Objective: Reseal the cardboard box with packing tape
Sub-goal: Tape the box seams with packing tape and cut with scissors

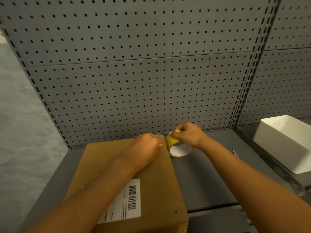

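A person's two bare forearms reach across a grey metal shelf (207, 179) toward the far right corner of a brown cardboard box (156, 182), which lies flat on the left part of the shelf with its flaps closed and a white shipping label (129, 199) bearing a barcode on its near top face. The left hand (146, 147) rests on the far end of the box top, knuckles up and fingers bent toward the box's right edge; whether the fingertips pinch a tape end there cannot be told, since they are turned away from the camera. The right hand (188, 133) grips a roll of yellow packing tape (178, 147) from above, thumb and fingers curled round the upper rim, the roll tilted so its white inner core faces the camera. The roll sits just beside the box's far right corner, its lower edge at or near the shelf surface. Behind the hands rises a grey pegboard back panel (134, 81) dotted with holes. A white rectangular plastic bin (282, 145) stands well apart at the far right of the shelf, and a thin pale object (235, 153), too small to identify, lies on the shelf between the right forearm and the bin.
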A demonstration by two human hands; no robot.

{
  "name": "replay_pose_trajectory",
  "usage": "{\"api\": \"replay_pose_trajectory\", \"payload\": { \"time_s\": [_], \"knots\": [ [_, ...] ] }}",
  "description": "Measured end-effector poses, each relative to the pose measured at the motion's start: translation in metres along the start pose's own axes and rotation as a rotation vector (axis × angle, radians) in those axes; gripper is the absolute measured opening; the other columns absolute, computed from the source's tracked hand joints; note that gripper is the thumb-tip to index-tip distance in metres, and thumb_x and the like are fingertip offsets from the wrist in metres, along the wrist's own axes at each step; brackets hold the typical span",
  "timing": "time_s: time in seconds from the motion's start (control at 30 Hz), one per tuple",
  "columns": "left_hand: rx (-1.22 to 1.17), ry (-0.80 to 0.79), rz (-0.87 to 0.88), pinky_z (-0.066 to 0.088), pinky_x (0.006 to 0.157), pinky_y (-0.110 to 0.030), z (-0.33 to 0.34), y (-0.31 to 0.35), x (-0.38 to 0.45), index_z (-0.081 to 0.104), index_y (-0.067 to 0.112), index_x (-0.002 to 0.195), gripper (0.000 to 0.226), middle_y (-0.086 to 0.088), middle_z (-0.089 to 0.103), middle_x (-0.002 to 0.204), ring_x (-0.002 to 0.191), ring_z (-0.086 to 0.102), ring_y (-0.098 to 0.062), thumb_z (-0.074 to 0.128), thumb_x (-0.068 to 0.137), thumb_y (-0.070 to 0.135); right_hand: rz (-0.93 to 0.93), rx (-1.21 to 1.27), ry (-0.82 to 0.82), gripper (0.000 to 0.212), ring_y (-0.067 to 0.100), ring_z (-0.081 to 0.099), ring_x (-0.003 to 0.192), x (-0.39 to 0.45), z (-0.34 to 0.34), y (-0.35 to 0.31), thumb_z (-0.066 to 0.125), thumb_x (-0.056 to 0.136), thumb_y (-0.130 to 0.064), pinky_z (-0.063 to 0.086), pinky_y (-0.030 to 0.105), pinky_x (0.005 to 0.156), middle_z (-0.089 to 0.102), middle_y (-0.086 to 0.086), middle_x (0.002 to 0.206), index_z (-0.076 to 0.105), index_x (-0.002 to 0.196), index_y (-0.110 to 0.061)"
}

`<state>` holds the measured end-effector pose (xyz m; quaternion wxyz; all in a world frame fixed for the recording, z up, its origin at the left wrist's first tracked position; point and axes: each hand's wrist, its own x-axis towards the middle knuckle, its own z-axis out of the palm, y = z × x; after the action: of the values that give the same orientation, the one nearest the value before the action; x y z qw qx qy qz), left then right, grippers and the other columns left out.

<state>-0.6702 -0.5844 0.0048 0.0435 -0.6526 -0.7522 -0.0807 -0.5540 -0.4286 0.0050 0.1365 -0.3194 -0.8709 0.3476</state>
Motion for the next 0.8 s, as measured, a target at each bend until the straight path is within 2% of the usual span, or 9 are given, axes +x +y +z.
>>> {"api": "replay_pose_trajectory", "payload": {
  "time_s": [0.07,0.17,0.23,0.33,0.4,0.53,0.6,0.67,0.8],
  "knots": [
    [-0.038,0.083,0.019,0.040,0.098,-0.029,-0.003,-0.004,-0.008,0.066,0.015,0.117,0.031,-0.004,0.065,0.121,0.115,0.057,-0.020,0.042,0.100,0.026,0.002,-0.005,0.007,0.037,0.015,0.043,0.060,0.000,0.001,0.000,0.065,0.087,-0.036,0.033,0.029,0.058,0.045,0.000,0.062,0.045,0.062,-0.018],
    [-0.131,0.184,0.030,0.049,0.088,-0.034,-0.005,-0.005,-0.015,0.074,0.021,0.102,0.032,0.000,0.072,0.104,0.099,0.063,-0.016,0.051,0.093,0.042,0.003,-0.013,0.015,0.037,0.015,0.044,0.061,0.000,0.002,0.000,0.065,0.087,-0.037,0.034,0.029,0.057,0.046,0.000,0.062,0.046,0.062,-0.018],
    [-0.116,0.170,0.018,0.043,0.091,-0.024,-0.006,-0.002,-0.013,0.071,0.022,0.108,0.029,0.003,0.069,0.111,0.105,0.059,-0.013,0.052,0.095,0.040,0.005,-0.010,0.017,0.036,0.014,0.044,0.061,0.000,0.002,0.001,0.065,0.087,-0.037,0.033,0.028,0.056,0.046,-0.001,0.063,0.046,0.062,-0.019],
    [-0.137,0.139,0.003,0.018,0.101,-0.007,-0.005,0.000,-0.011,0.055,0.020,0.133,0.037,0.005,0.048,0.143,0.131,0.042,-0.008,0.041,0.101,0.032,-0.007,-0.025,0.015,0.035,0.011,0.044,0.059,0.000,0.002,0.001,0.064,0.088,-0.038,0.033,0.026,0.053,0.047,-0.002,0.062,0.048,0.064,-0.018],
    [-0.174,0.094,-0.010,0.006,0.100,-0.002,-0.005,0.000,-0.013,0.046,0.022,0.140,0.039,0.006,0.040,0.149,0.137,0.032,-0.004,0.036,0.103,0.029,-0.023,-0.028,0.011,0.035,0.011,0.045,0.060,-0.001,0.002,0.002,0.063,0.088,-0.040,0.034,0.025,0.053,0.048,-0.002,0.062,0.049,0.066,-0.017],
    [-0.204,0.046,-0.022,0.008,0.103,-0.007,-0.004,-0.002,-0.017,0.040,0.024,0.143,0.040,0.006,0.034,0.153,0.141,0.024,-0.004,0.031,0.104,0.028,-0.022,0.086,0.003,0.044,0.013,0.045,0.062,-0.005,0.003,0.011,0.058,0.087,-0.054,0.034,0.025,0.058,0.047,0.000,0.065,0.050,0.073,-0.013],
    [-0.205,0.034,-0.034,0.007,0.102,-0.007,-0.003,-0.001,-0.018,0.034,0.026,0.146,0.042,0.007,0.029,0.154,0.142,0.022,-0.004,0.029,0.104,0.029,-0.004,0.175,-0.003,0.061,0.016,0.046,0.070,-0.009,0.003,0.021,0.046,0.088,-0.063,0.035,0.029,0.065,0.050,0.009,0.073,0.051,0.080,-0.003],
    [-0.209,0.018,-0.053,0.004,0.101,-0.006,-0.002,-0.001,-0.019,0.030,0.028,0.148,0.043,0.009,0.028,0.155,0.141,0.021,-0.003,0.028,0.104,0.030,0.021,0.263,-0.007,0.074,0.019,0.051,0.081,-0.010,0.005,0.027,0.039,0.090,-0.065,0.039,0.033,0.073,0.059,0.023,0.092,0.056,0.099,0.007],
    [-0.200,0.006,-0.046,0.000,0.105,-0.006,0.001,-0.004,-0.018,0.029,0.026,0.148,0.044,0.009,0.026,0.155,0.141,0.018,0.001,0.028,0.104,0.029,0.031,0.363,0.000,0.066,0.025,0.059,0.094,-0.011,0.008,0.033,0.034,0.097,-0.055,0.043,0.035,0.084,0.062,0.021,0.104,0.057,0.106,0.006]
  ]
}}
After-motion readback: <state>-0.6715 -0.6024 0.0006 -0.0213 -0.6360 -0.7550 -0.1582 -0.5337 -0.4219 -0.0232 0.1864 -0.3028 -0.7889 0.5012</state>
